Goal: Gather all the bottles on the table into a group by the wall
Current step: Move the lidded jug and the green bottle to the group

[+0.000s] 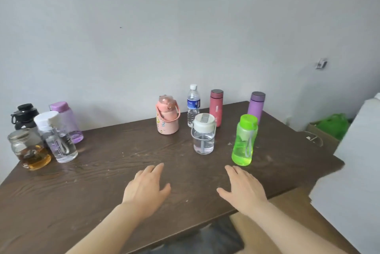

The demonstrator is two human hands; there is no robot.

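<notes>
Both my hands lie flat on the dark wooden table (pixel 102 192), holding nothing: my left hand (pixel 147 188) near the middle, my right hand (pixel 243 189) just below a green bottle (pixel 244 140). Farther back stand a clear bottle with a white lid (pixel 203 133), a pink bottle with a handle (pixel 167 115), a small water bottle (pixel 193 104), a red flask (pixel 216 107) and a purple flask (pixel 256 106). At the far left, close to the wall, a cluster holds a black bottle (pixel 24 116), a lilac bottle (pixel 65 122), a clear bottle (pixel 59 140) and a glass jar of amber liquid (pixel 29 150).
The grey wall (pixel 144 38) runs along the table's far edge. To the right stand a white board (pixel 357 161), a cardboard box (pixel 320 136) and a green bag (pixel 333 124). The table's right corner sits near the board.
</notes>
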